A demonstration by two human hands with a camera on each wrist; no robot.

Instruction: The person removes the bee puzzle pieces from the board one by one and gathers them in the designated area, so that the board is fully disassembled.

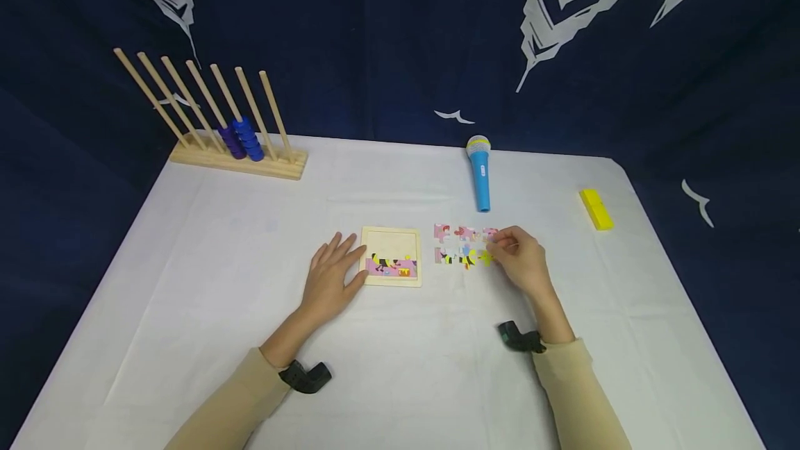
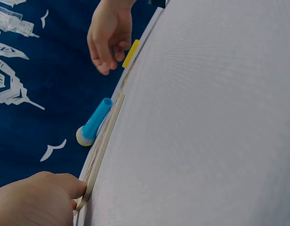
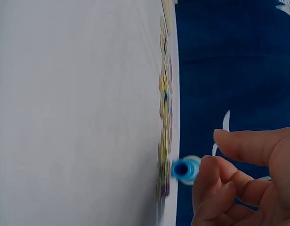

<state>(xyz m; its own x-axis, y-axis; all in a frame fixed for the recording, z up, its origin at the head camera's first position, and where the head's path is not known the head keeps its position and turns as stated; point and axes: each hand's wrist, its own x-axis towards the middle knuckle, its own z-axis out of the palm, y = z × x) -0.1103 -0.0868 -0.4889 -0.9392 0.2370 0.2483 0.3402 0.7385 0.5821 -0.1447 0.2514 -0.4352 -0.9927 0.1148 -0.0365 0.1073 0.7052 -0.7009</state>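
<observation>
A small square wooden puzzle tray point(image 1: 392, 230) lies on the white table, its lower part filled by a pink picture strip point(image 1: 392, 269) with a bee. My left hand point(image 1: 331, 276) rests flat on the table with fingertips at the tray's left edge; in the left wrist view its thumb point(image 2: 72, 184) touches that edge. Loose pink and yellow puzzle pieces point(image 1: 465, 233) lie in two rows right of the tray. Over the right end of these rows hovers my right hand point(image 1: 520, 257), fingers loosely bent. The right wrist view shows a gap between thumb and index fingertip, with nothing in it.
Behind the pieces lies a blue toy microphone point(image 1: 480, 176). A yellow block point(image 1: 596, 210) is farther right. At the back left stands a wooden rack point(image 1: 240, 164) with upright pegs and blue and purple rings point(image 1: 248, 139). A dark blue patterned cloth point(image 1: 400, 40) hangs behind the table.
</observation>
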